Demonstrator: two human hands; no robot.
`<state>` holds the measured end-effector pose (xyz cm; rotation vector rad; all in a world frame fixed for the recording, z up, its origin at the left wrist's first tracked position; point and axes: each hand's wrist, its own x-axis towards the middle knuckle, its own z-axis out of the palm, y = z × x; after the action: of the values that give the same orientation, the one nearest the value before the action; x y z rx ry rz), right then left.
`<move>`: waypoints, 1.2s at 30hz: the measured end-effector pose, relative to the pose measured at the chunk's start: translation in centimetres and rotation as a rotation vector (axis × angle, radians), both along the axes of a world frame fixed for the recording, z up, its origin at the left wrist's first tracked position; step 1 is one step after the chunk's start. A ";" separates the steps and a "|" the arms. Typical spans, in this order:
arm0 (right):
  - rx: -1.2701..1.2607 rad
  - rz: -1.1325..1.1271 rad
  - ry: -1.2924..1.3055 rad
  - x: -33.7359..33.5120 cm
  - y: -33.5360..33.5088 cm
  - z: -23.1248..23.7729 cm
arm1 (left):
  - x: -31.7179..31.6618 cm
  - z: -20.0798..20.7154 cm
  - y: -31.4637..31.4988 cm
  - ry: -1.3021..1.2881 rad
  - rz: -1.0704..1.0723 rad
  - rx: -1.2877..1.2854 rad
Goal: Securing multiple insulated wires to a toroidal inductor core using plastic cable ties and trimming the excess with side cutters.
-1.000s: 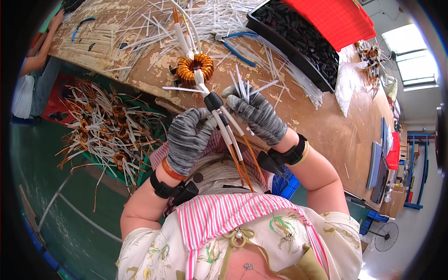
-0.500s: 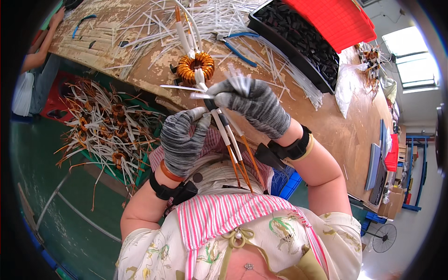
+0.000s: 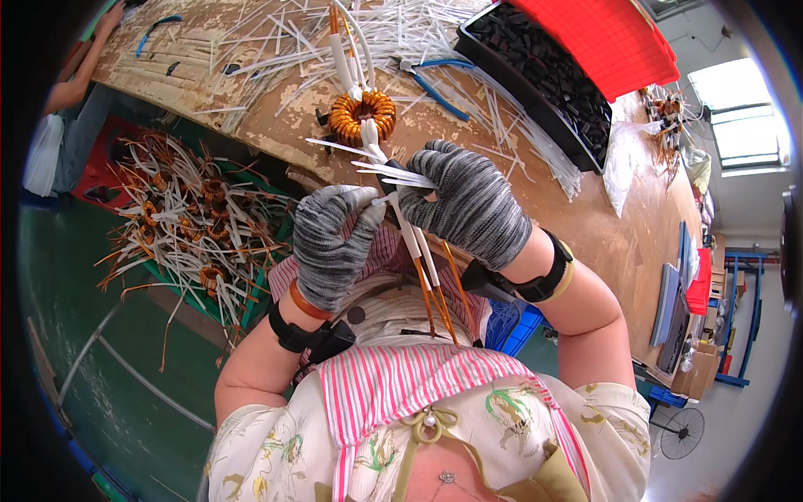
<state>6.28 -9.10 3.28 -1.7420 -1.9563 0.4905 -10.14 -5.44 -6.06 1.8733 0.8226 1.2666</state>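
Observation:
A copper-wound ring coil (image 3: 385,107) rests near the table's front edge. Its white-sleeved leads (image 3: 407,234) run down over the edge toward my lap, ending in bare copper-coloured lengths. A black piece (image 3: 391,177) sits around the leads between my gloved hands. My right hand (image 3: 468,201) is closed on several thin white cable ties (image 3: 400,174), which point left across the leads. With thumb and forefinger together, my left hand (image 3: 335,238) pinches the small white end of a tie beside the black piece. The right fingertips partly hide where the ties meet the leads.
Loose white strips (image 3: 393,38) litter the table around blue-handled pliers (image 3: 443,88). A black bin (image 3: 535,75) of small black parts stands at back right, a red tray (image 3: 602,38) by it. On the left, a green crate (image 3: 159,280) overflows with coils. Another person's arm (image 3: 79,71) shows far left.
My right hand has come down against the leads. The ties in it, blurred and pointing up before, now lie leftward across the leads. My left hand keeps its pinch almost in place.

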 end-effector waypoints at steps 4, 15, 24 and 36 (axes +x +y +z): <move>-0.014 -0.002 -0.073 -0.2 0.1 0.2 | 0.0 0.4 0.0 -0.001 0.019 0.072; -0.093 -0.026 0.437 -0.3 0.1 -1.3 | -0.3 1.3 0.8 0.103 -0.022 0.251; 0.058 0.134 0.368 0.3 0.3 -1.9 | -1.5 2.3 1.1 0.207 -0.048 0.289; -0.308 -0.174 0.884 1.2 -2.6 -4.5 | -2.8 3.6 0.8 -0.291 -0.393 -0.426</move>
<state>7.50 -11.72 -1.18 -1.4520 -1.1305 1.2835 -12.90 -4.65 -2.47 1.3831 0.4889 0.9908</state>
